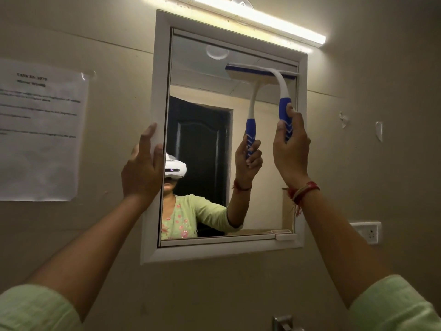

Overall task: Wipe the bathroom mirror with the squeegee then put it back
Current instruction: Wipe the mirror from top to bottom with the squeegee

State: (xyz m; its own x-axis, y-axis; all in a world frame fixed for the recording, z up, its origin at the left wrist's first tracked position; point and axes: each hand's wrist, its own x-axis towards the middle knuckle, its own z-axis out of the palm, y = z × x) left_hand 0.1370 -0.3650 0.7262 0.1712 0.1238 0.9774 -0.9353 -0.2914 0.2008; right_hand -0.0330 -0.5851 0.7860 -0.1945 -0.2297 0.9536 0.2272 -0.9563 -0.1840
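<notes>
A white-framed bathroom mirror (pixel 202 144) hangs on the beige wall. My right hand (pixel 290 149) grips the blue part of the handle of a white and blue squeegee (pixel 281 89). Its blade lies flat against the glass in the mirror's top right corner, just under the frame. My left hand (pixel 142 168) rests with its fingers spread on the mirror's left frame edge, holding nothing. The glass reflects the squeegee, my arm and a dark door.
A lit tube light (pixel 238 15) runs above the mirror, with a clear suction hook (pixel 242 2) above it. A printed paper sheet (pixel 40 130) is taped to the wall at left. A white power socket (pixel 366 231) sits at right, metal fittings (pixel 284 323) below.
</notes>
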